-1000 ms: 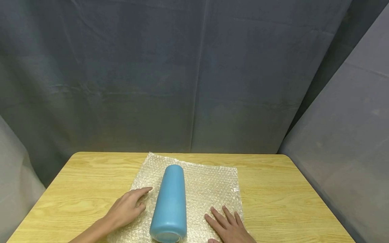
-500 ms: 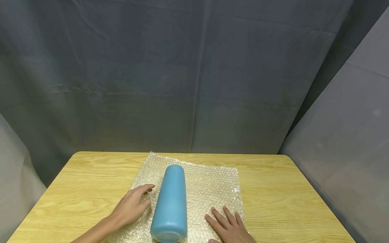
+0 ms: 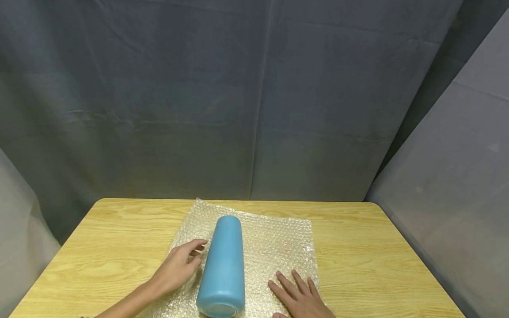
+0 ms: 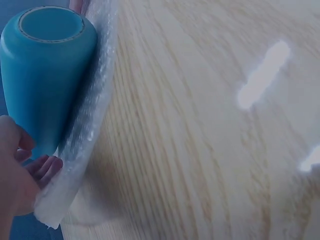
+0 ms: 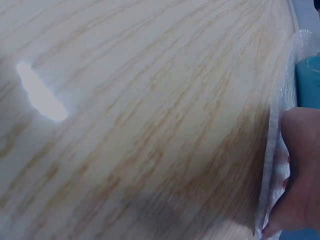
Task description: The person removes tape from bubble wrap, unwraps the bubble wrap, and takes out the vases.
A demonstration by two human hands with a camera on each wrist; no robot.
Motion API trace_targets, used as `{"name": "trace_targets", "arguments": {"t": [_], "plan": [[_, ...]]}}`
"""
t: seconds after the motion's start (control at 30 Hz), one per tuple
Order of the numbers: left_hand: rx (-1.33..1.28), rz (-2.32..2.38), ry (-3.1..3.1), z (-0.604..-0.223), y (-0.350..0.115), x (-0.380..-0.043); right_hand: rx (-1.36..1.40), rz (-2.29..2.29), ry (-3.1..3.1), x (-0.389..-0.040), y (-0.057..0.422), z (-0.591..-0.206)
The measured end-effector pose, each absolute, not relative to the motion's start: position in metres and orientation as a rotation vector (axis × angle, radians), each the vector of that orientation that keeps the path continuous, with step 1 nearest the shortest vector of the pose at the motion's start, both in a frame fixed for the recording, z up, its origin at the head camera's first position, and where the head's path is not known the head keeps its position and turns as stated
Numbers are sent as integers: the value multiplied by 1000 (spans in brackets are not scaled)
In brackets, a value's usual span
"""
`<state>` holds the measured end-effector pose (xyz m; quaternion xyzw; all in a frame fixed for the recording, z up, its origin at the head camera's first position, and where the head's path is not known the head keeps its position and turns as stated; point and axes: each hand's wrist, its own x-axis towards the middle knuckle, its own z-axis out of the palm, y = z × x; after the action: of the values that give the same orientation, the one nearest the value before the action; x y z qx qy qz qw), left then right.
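A tapered blue vase [image 3: 222,269] lies on its side on a sheet of bubble wrap [image 3: 274,238], its wide base towards the person and its narrow end pointing away. Just left of the vase is my left hand [image 3: 176,267], fingers loosely bent, thumb and fingertips close to the vase's side and holding nothing. In the left wrist view the vase's round base [image 4: 52,24] faces the camera, and the fingers lie beside the wrap's edge. My right hand [image 3: 302,298] rests palm down, fingers spread, on the near right part of the wrap.
The wrap lies on a wood-grain table [image 3: 370,260] with rounded far corners. A dark grey cloth [image 3: 179,110] hangs behind the table, and lighter cloths [image 3: 457,176] flank it on both sides.
My left hand has shifted right, closer to the vase, its fingers bending a little more. The right hand, the vase and the bubble wrap have stayed put.
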<state>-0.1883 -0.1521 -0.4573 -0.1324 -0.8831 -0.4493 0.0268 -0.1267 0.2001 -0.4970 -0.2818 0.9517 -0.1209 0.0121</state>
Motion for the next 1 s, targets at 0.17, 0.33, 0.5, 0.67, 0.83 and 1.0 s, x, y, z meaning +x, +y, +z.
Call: {"name": "trace_targets", "arguments": {"t": [0.17,0.33,0.5,0.67,0.83,1.0], "plan": [[-333,-1487,-2733,-454,-149,-188,-882,-383,2968,-126,200,-497],[-281,-1629,-2709,-451,-147,-187,-887,-391,2973,-127,200,-496],[-245,-1717,-2669,-450,-143,-187,-896,-397,2974,-127,201,-497],[-192,-1813,-2629,-450,-138,-188,-900,-405,2979,-127,201,-499],[-119,-1923,-2596,-447,-135,-188,-893,-410,2970,-127,201,-498],[-68,-1989,-2608,-443,-131,-187,-876,-402,2956,-127,201,-497]]}}
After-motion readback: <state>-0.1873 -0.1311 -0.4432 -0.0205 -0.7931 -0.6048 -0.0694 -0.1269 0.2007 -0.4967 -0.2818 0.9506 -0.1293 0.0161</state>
